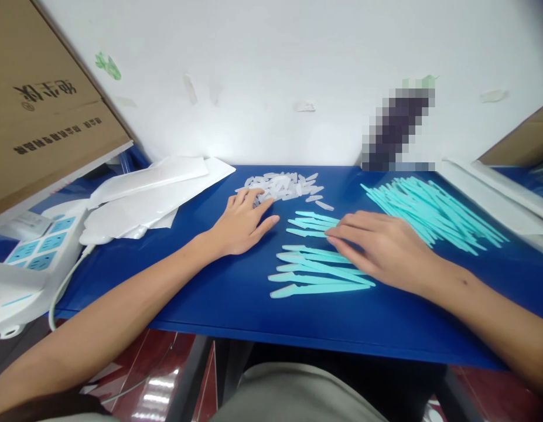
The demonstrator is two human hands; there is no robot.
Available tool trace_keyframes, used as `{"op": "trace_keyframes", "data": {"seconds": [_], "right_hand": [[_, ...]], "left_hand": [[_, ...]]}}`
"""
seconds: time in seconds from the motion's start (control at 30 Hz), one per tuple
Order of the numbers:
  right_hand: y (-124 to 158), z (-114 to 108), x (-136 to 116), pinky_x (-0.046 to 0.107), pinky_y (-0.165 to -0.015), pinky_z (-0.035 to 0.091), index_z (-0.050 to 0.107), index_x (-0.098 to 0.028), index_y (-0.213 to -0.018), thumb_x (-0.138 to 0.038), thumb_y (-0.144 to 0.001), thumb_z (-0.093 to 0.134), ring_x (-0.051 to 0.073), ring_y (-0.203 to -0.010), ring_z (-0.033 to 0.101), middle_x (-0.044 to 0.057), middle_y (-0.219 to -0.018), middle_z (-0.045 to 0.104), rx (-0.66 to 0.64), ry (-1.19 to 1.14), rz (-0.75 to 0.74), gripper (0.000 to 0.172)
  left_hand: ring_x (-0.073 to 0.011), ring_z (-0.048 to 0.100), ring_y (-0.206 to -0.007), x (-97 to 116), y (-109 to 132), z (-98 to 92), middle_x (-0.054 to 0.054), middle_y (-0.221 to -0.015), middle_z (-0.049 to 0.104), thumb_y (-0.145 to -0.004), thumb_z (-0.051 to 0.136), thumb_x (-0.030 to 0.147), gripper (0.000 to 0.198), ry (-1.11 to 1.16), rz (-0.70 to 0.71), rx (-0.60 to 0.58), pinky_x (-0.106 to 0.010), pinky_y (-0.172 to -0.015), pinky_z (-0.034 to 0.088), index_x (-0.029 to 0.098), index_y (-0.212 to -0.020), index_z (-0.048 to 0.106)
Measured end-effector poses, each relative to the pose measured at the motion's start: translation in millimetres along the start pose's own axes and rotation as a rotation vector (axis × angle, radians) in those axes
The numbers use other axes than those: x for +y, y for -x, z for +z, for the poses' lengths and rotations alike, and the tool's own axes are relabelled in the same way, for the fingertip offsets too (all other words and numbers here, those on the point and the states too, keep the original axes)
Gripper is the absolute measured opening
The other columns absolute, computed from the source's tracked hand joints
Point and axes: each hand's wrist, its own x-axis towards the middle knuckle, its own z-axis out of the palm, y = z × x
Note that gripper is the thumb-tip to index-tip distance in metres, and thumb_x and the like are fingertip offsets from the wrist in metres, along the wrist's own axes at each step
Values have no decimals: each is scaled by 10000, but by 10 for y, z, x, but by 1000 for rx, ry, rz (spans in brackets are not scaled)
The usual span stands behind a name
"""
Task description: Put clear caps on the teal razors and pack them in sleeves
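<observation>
"Room to move?"
"A stretch of blue worktop [236, 302] between front edge and teal sticks [324, 289], lower centre. Left hand [241, 227]: grip spread, at the translucent pieces [282, 185]."
"And the sticks?"
"Centre, slim, notched near flat tips; right hand's [379, 246] grip pinches at least 1."

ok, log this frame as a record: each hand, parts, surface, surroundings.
left hand: fingers spread, at the near-left edge of the translucent cap pile
right hand: fingertips at the handles of the upper laid-out razors; exact grip unclear
laid-out razors: turquoise eyebrow type, heads pointing left
razor heap: turquoise, loose, beyond and right of the right hand
surface: blue table
left side: white sheets, power strip, cardboard box
</observation>
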Motion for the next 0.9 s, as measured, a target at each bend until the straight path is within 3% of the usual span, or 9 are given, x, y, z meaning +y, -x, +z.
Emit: {"op": "trace_keyframes", "data": {"seconds": [0.2,0.3,0.4,0.5,0.57,0.63,0.7,0.77,0.9], "right_hand": [[49,96,152,340,-674,455,752,-193,-1072,-274,-1049,452,209,-812,666,90,-1007,711,-170,36,55,312],[58,100,172,353,-696,441,748,-180,-1042,-273,-1065,423,206,-811,658,90,-996,710,-183,45,61,339],[34,84,155,362,-714,423,733,-161,-974,-268,-1076,411,207,-801,646,82,-937,716,-192,75,31,355],[-3,70,125,369,-742,411,699,-159,-937,-250,-1071,418,209,-788,635,77,-885,715,-145,95,26,324],[-20,56,109,380,-808,422,667,-167,-963,-240,-1071,407,207,-794,642,77,-883,718,-86,42,50,290],[-23,32,97,369,-807,441,625,-182,-1014,-244,-1068,396,210,-787,645,69,-862,713,-45,-35,111,243],[-15,1,87,330,-697,442,579,-200,-1063,-258,-1061,392,207,-733,627,51,-828,690,-33,-98,192,196],[-4,-23,78,302,-599,409,542,-209,-1119,-264,-1058,380,192,-669,596,38,-831,665,-42,-148,252,182],[4,-21,69,300,-596,406,525,-206,-1121,-281,-1069,351,170,-635,571,35,-858,647,-71,-168,259,197]], "left_hand": [[-406,328,-1463,6,4,-5,-170,-1588,443,-1080,327,494,551,11,34,13,-652,-1141,286,175,-1484,522],[-396,378,-1443,-7,8,0,-150,-1460,591,-1074,374,428,462,8,89,65,-649,-1144,239,176,-1355,640],[-352,532,-1282,-15,4,15,-123,-1216,731,-1049,448,325,344,16,138,126,-599,-1069,315,187,-1198,726],[-280,640,-1075,-5,3,25,-83,-1063,777,-1035,478,251,292,65,186,202,-501,-955,414,204,-1048,765],[-234,681,-969,19,12,22,-66,-1026,788,-1034,495,247,269,161,197,270,-424,-879,475,206,-1096,754],[-196,700,-880,59,30,9,-56,-1002,791,-1024,548,292,273,290,168,333,-355,-809,524,204,-1222,714],[-169,692,-780,111,56,-9,-45,-947,792,-995,627,367,314,394,118,366,-311,-746,549,197,-1247,709],[-146,657,-664,166,82,-29,-36,-853,783,-957,689,429,302,469,80,368,-281,-661,544,182,-1117,762],[-127,629,-578,246,120,-59,-15,-708,747,-917,747,437,273,583,41,361,-251,-571,523,168,-924,791]]}}
